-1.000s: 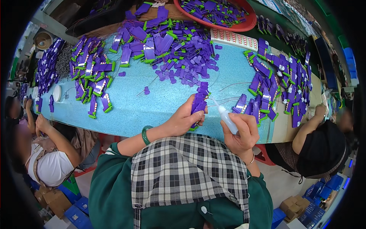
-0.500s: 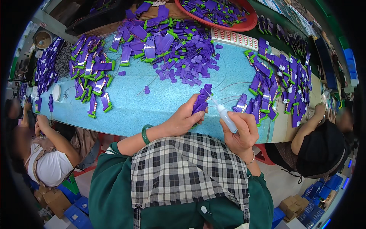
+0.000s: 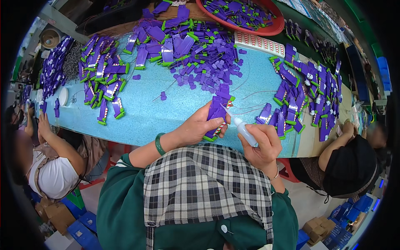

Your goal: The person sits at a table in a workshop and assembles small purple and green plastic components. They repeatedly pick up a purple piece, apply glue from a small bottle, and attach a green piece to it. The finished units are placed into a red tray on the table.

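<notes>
Just beyond the front edge of the table, my left hand (image 3: pixel 199 128) grips a purple plastic piece (image 3: pixel 216 109) with green ends and a red-and-white striped edge. My thumb lies across it, and the fingers underneath are partly hidden. Closed around a small translucent squeeze bottle (image 3: pixel 246 133) with a thin pointed nozzle is my right hand (image 3: pixel 266 146). The bottle leans left, and its nozzle tip is at the upper part of the purple piece; I cannot tell whether they touch. Thin reddish wires (image 3: pixel 246 111) run on the table beside the nozzle.
A heap of small purple pieces (image 3: pixel 208 75) covers the table's middle. Purple-and-green assemblies pile up at left (image 3: pixel 102 68) and right (image 3: pixel 291 96). Behind stand a red basin (image 3: pixel 275 28) and a striped sticker sheet (image 3: pixel 260 43). Co-workers sit at left (image 3: pixel 54 166) and right (image 3: pixel 350 162).
The purple piece has turned in my left hand, so its broad face and striped edge now show. The bottle has shifted slightly down and left. At left, the co-worker's hands have come up.
</notes>
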{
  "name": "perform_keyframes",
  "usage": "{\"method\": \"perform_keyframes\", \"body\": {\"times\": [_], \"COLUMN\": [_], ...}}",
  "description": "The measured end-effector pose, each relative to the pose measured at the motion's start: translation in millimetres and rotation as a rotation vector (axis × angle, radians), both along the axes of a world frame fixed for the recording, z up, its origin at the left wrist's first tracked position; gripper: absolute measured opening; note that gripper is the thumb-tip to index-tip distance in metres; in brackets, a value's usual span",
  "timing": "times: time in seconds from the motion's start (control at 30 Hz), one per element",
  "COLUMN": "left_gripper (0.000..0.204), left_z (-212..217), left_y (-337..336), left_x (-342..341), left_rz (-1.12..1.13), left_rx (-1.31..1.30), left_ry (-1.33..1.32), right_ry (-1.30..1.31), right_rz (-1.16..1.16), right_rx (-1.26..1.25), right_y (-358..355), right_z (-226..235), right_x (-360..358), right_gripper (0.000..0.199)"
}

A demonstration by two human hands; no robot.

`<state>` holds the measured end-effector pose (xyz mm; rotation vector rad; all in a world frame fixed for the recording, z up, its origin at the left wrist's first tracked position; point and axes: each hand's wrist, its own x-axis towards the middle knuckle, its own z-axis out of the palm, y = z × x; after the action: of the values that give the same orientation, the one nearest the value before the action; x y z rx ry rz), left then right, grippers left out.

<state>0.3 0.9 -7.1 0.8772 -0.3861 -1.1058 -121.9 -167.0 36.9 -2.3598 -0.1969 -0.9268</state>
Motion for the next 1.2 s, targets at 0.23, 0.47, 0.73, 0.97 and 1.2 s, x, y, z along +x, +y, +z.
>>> {"method": "perform_keyframes", "body": {"times": [0.23,0.47,0.73,0.97,1.2], "left_gripper": [0.039,0.036,0.036,0.043,0.047], "left_z": [2.4,-4.0,0.8,3.8,2.6], "left_y": [1.0,-3.2,-3.8,-1.2,-0.3], "left_x": [-2.1,-6.5,-9.3,-6.2,-4.7], "left_rz": [0.017,0.089,0.136,0.153,0.255], "left_rx": [0.022,0.174,0.247,0.024,-0.128], "left_ry": [-0.105,-0.29,-0.484,-0.175,0.012], "right_ry": [-0.049,-0.027,-0.012,-0.036,-0.029], "right_rz": [0.013,0.023,0.037,0.028,0.029], "right_rx": [-0.028,-0.005,-0.014,0.003,0.003], "right_y": [-0.4,3.1,5.7,5.9,6.4], "right_z": [2.0,4.1,4.5,4.1,3.0], "right_x": [1.4,-5.2,-2.5,-5.5,-4.2], "right_gripper": [0.039,0.037,0.038,0.038,0.039]}}
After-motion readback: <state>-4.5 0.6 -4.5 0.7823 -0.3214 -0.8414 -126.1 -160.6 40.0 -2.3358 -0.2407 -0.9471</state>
